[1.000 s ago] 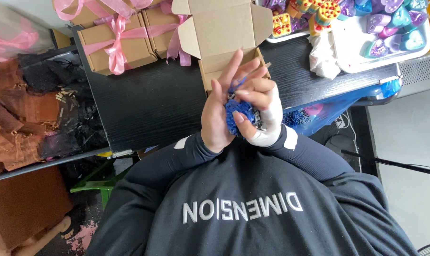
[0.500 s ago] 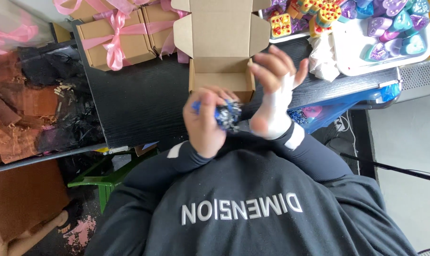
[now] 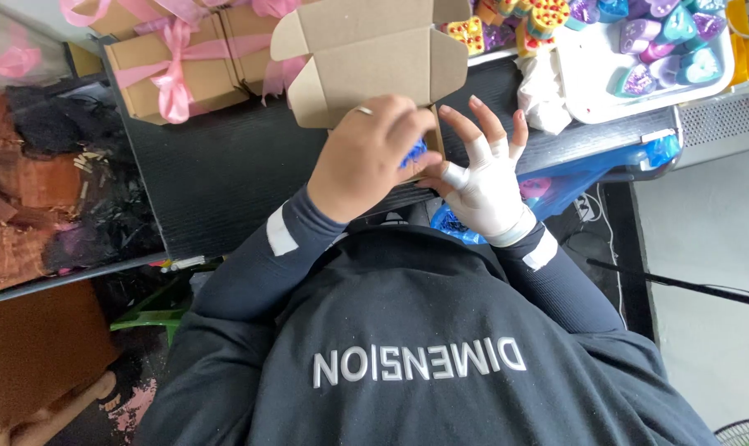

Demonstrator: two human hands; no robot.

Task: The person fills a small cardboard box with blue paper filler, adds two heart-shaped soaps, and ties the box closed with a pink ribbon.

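Observation:
My left hand (image 3: 373, 157), bare with a ring on one finger, is closed around a small blue glittery object (image 3: 416, 152), of which only a sliver shows between the fingers. It hovers at the front of an open brown cardboard box (image 3: 366, 62) on the black table (image 3: 225, 165). My right hand (image 3: 483, 186), wrapped in white tape or a white glove, sits just right of it with fingers spread. Its thumb is near the blue object, and nothing is in its grasp.
Closed cardboard boxes with pink ribbon bows (image 3: 172, 62) stand at the back left. A white tray (image 3: 593, 91) of colourful heart-shaped pieces lies at the back right, beside a white cloth (image 3: 544, 87). Brown and black shredded filling (image 3: 35, 190) is piled on the left. Blue wrapping (image 3: 573, 186) hangs off the table edge.
Both hands have moved up from my chest to the open box. The blue object went from between both hands into my left hand alone, and my right hand's fingers spread open.

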